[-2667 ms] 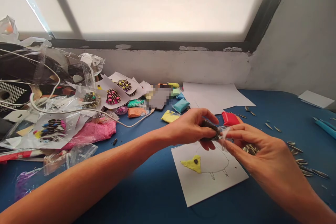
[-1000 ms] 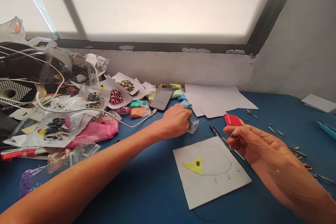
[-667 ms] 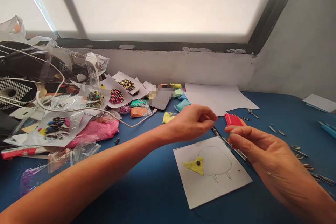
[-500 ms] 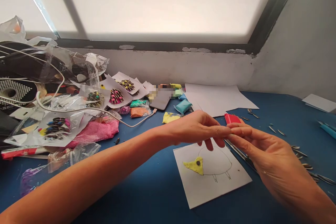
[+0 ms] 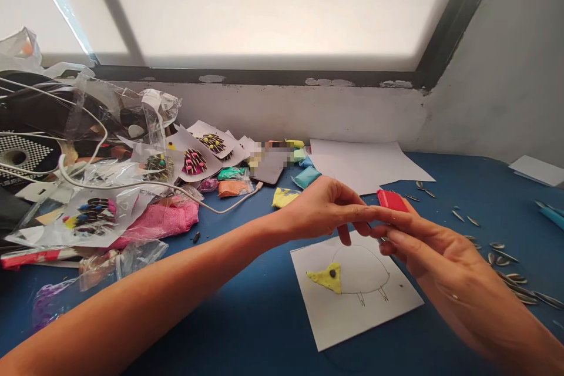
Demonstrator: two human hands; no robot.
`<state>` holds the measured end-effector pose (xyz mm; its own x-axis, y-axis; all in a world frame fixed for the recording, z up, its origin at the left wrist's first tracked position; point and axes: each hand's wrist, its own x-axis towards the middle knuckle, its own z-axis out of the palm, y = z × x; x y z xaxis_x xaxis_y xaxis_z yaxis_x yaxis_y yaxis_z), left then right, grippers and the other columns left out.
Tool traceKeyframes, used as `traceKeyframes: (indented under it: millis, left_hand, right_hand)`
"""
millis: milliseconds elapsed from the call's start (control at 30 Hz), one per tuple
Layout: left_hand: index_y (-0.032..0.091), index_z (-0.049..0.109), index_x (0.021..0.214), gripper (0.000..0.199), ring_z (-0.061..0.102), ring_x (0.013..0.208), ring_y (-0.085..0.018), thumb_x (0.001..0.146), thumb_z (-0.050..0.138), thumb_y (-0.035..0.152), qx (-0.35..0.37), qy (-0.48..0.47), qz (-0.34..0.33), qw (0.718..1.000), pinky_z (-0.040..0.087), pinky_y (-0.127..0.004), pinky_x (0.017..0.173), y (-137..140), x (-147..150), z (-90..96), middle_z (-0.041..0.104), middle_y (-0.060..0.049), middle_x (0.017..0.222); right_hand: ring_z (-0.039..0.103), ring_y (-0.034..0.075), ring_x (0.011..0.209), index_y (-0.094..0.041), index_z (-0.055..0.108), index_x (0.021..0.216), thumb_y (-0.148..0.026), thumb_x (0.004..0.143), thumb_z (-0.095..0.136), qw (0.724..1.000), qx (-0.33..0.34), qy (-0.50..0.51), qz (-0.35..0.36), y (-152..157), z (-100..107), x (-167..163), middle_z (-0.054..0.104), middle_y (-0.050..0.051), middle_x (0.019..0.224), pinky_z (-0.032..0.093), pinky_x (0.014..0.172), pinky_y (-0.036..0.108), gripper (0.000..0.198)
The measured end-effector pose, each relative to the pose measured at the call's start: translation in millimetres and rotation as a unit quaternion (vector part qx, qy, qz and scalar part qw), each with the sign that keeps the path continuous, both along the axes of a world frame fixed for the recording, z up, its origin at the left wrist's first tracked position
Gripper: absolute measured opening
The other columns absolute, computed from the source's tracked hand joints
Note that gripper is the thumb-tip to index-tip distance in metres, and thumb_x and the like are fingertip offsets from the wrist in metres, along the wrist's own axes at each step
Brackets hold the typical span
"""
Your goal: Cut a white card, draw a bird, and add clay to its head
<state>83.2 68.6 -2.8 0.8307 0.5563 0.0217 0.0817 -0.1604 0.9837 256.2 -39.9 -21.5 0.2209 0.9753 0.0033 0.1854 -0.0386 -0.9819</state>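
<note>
My left hand (image 5: 328, 211) reaches over the drawing card, its thumb and fingers pinched against the fingertips of my right hand (image 5: 445, 255). The fingers of my right hand are closed too. A small dark sliver shows between the fingertips, too small to name. Below them on the table lies the white card (image 5: 326, 323), with the pencil outline of a round body on two short legs. Its pointed head is filled with yellow clay (image 5: 326, 279) and has a dark eye. My right hand covers part of the card's right edge.
Striped sunflower seeds (image 5: 513, 279) lie scattered at the right. Behind my hands are a red object (image 5: 392, 201), several colored clay packets (image 5: 307, 177) and large white paper (image 5: 365, 164). Finished seed pictures (image 5: 194, 161), plastic bags and a white cable (image 5: 150, 183) crowd the left.
My right hand's fingers have shifted left and curled in more under my left hand's fingertips. A dark sliver now shows between the fingers. The card has stayed in place.
</note>
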Motion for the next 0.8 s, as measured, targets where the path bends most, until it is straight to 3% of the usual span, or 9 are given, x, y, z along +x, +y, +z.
traceKeyframes:
  millis: [133,300,467,533,667,800]
  left_hand:
    - [0.011,0.068,0.087,0.031,0.064,0.059,-0.008,0.092,0.058,0.041,0.044,0.022,-0.049,0.998,0.041,-0.019,0.050,1,-3,5.7,0.070,-0.005,0.083]
    - [0.013,0.065,0.088,0.027,0.065,0.060,-0.008,0.092,0.060,0.039,0.021,0.025,-0.071,0.997,0.043,-0.018,0.051,5,-5,6.5,0.067,-0.002,0.081]
    - [0.014,0.063,0.083,0.036,0.064,0.059,-0.009,0.077,0.076,0.047,-0.034,-0.009,-0.054,0.998,0.040,-0.019,0.050,7,-3,4.7,0.065,0.000,0.074]
    - [0.014,0.061,0.082,0.039,0.064,0.059,-0.009,0.074,0.078,0.048,-0.045,-0.026,-0.055,0.997,0.039,-0.019,0.050,7,-4,5.1,0.063,0.001,0.070]
    - [0.014,0.060,0.081,0.041,0.064,0.059,-0.008,0.075,0.076,0.052,-0.051,-0.030,-0.062,0.996,0.041,-0.019,0.052,5,-5,6.8,0.064,0.001,0.074]
    - [0.013,0.065,0.083,0.046,0.062,0.056,-0.007,0.083,0.064,0.060,-0.016,0.000,-0.068,0.998,0.041,-0.020,0.052,1,-6,8.1,0.066,0.000,0.079]
  right_hand:
    - [0.062,0.022,0.086,-0.030,0.078,0.097,-0.054,0.070,0.074,1.000,-0.010,-0.013,-0.006,1,1,1,0.071,0.005,0.095,0.053,0.081,0.036,0.036]
    - [0.061,0.020,0.080,-0.029,0.074,0.095,-0.058,0.073,0.072,0.998,0.005,-0.063,-0.024,1,7,4,0.070,0.003,0.084,0.051,0.072,0.032,0.037]
    - [0.052,0.014,0.061,-0.023,0.061,0.061,-0.066,0.075,0.066,0.991,0.013,-0.130,-0.022,-1,11,1,0.056,0.000,0.063,0.043,0.053,0.026,0.045]
    - [0.048,0.012,0.056,-0.022,0.055,0.056,-0.067,0.074,0.066,0.990,0.011,-0.141,-0.022,-1,12,-2,0.052,-0.001,0.059,0.040,0.049,0.024,0.049]
    - [0.049,0.012,0.058,-0.023,0.062,0.060,-0.065,0.071,0.070,0.991,0.022,-0.130,-0.017,-1,10,-2,0.053,-0.001,0.058,0.043,0.051,0.022,0.044]
    - [0.051,0.011,0.056,-0.028,0.074,0.080,-0.058,0.071,0.075,0.994,0.043,-0.100,-0.022,-1,9,-2,0.060,-0.002,0.061,0.046,0.052,0.020,0.032]
